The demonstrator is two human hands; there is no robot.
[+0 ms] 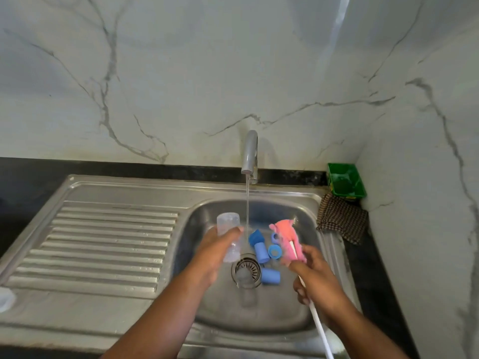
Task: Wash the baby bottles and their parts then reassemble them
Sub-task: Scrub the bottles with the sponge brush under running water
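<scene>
You've got bottle and brush up over the steel basin, tap running.

In the basin point(259, 320), round the slotted drain strainer point(246, 268), lie the blue plastic parts: two cylindrical caps point(261, 252), a screw ring point(274, 251) and a darker blue piece point(255, 237). Your left hand point(215, 251) wraps the clear baby bottle point(228, 229), held aslant just left of the thin water stream point(247, 203). Your right hand point(318, 278) grips the bottle brush's white handle point(320, 330), its pink sponge head point(286, 238) right of the stream. Far right sits a green tub point(346, 180), contents unclear, beside a checked cloth point(342, 218). The ridged drainboard point(108, 242) lies left.
</scene>
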